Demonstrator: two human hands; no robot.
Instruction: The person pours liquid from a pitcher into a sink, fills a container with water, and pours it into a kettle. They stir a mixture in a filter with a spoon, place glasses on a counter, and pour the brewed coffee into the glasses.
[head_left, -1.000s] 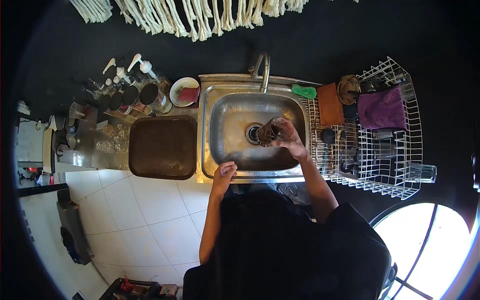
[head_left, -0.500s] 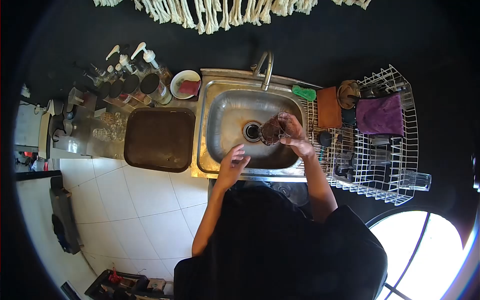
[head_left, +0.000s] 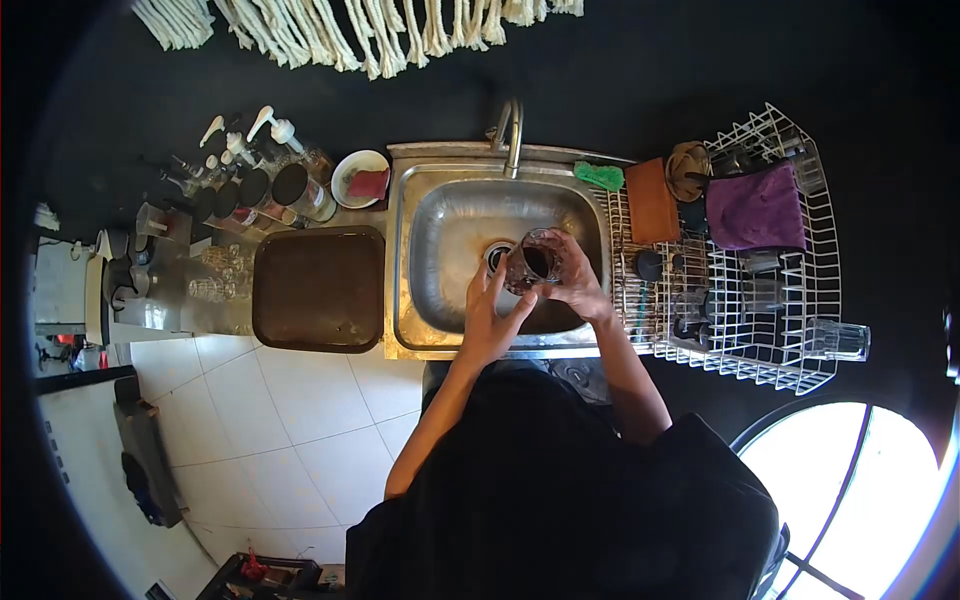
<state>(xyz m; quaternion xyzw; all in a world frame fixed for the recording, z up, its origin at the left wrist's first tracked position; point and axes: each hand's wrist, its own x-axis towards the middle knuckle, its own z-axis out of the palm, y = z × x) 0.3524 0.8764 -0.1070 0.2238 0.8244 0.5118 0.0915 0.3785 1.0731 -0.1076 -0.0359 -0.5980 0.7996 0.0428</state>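
Over the steel sink (head_left: 440, 235) I hold a clear glass (head_left: 536, 262) with something dark inside. My right hand (head_left: 575, 285) is wrapped round its right side. From the left, my left hand (head_left: 490, 318) has its fingers and thumb against the glass's side and lower part. The glass's mouth faces up towards me. Behind it, the drain (head_left: 497, 255) is partly covered by the glass and my left fingers.
A curved faucet (head_left: 514, 140) rises at the sink's back. To the left lie a brown tray (head_left: 318, 290) and a bowl (head_left: 345, 170) with a red cloth. On the right are a green sponge (head_left: 598, 177), a purple cloth (head_left: 755, 208) and a white wire rack (head_left: 825, 260) with glasses.
My left hand has moved up and right from beside the glass onto it. The glass has turned from lying tilted to mouth up, still in my right hand. The view has shifted slightly.
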